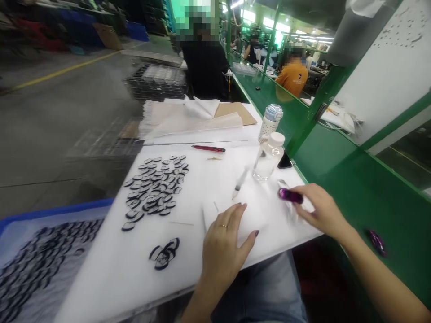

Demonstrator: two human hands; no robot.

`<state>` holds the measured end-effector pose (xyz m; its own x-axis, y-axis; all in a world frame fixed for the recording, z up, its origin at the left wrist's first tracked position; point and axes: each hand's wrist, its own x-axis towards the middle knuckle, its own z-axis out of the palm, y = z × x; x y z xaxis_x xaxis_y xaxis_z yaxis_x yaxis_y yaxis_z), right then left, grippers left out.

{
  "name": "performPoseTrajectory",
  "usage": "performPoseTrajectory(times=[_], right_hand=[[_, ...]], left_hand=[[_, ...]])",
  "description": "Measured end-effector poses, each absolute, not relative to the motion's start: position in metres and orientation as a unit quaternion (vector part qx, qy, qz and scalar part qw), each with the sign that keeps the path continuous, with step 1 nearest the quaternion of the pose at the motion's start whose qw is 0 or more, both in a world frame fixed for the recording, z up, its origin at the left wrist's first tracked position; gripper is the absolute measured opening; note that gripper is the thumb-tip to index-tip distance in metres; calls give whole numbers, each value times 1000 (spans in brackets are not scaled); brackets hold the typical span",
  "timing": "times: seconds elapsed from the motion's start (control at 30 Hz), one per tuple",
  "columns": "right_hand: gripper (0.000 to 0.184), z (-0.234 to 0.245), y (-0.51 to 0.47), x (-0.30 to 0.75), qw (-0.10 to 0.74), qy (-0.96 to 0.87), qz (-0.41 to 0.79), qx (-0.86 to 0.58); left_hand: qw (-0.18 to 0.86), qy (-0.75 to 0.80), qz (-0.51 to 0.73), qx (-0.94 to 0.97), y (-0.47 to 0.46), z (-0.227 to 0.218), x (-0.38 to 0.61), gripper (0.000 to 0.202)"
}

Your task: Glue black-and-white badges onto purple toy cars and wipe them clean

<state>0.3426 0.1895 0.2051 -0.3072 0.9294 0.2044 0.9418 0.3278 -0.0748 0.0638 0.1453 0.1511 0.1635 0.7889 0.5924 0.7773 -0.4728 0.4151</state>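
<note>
My left hand (226, 242) lies flat on a white sheet (259, 211) on the white work board (111, 264), fingers stretched out, a ring on one finger. My right hand (319, 208) is at the board's right edge, its fingers pinched on a small shiny purple object (290, 195). A syringe (239, 183) lies just beyond my left hand. A clear bottle with a white cap (268, 157) stands behind the purple object.
Several black oval pieces (155, 186) lie spread at left, a few more (164, 254) near the front. A blue tray (43, 260) holds many more. A red-handled knife (208, 148), a capped bottle (271, 121), a green bench (367, 197) and seated people (293, 74) lie beyond.
</note>
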Motion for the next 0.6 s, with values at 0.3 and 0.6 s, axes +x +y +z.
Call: performPoseTrajectory(times=[0.3,0.6], right_hand=[[17,209,217,229,364,-802,236,-411],[31,190,237,212,374,-709,419,-426]], left_hand=[[2,538,490,686,118,143,73,33],[183,485,355,778,125,175,53,70]])
